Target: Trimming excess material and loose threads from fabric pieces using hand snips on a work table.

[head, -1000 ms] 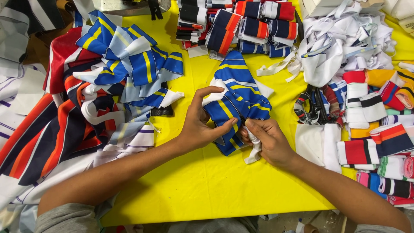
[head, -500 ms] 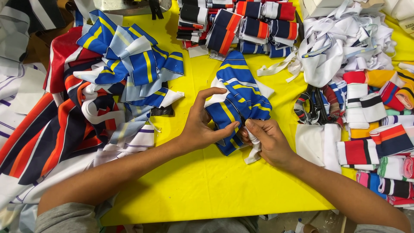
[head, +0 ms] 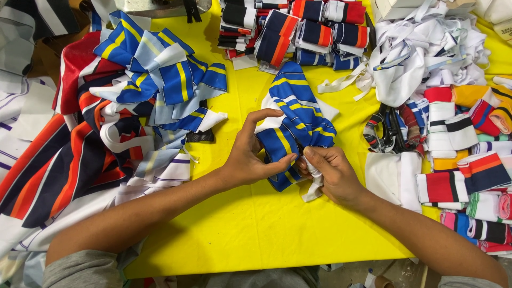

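A bundle of blue fabric pieces with yellow and white stripes (head: 294, 114) lies in the middle of a yellow table (head: 256, 224). My left hand (head: 250, 154) grips the bundle's near end, thumb pressed on it and forefinger arched above. My right hand (head: 333, 173) pinches a white strip (head: 313, 186) that wraps around the same end of the bundle. Both hands meet at the bundle's lower edge.
A heap of blue, yellow, red and navy striped fabric (head: 122, 106) covers the left side. Folded striped bundles (head: 298, 29) sit at the back. White strips (head: 421, 48) pile at the back right, scissors (head: 386, 130) and rolled striped bands (head: 469, 160) lie right.
None of note: the hands keep nearly the same hold on the bundle, with only slight finger movement at the white strip.
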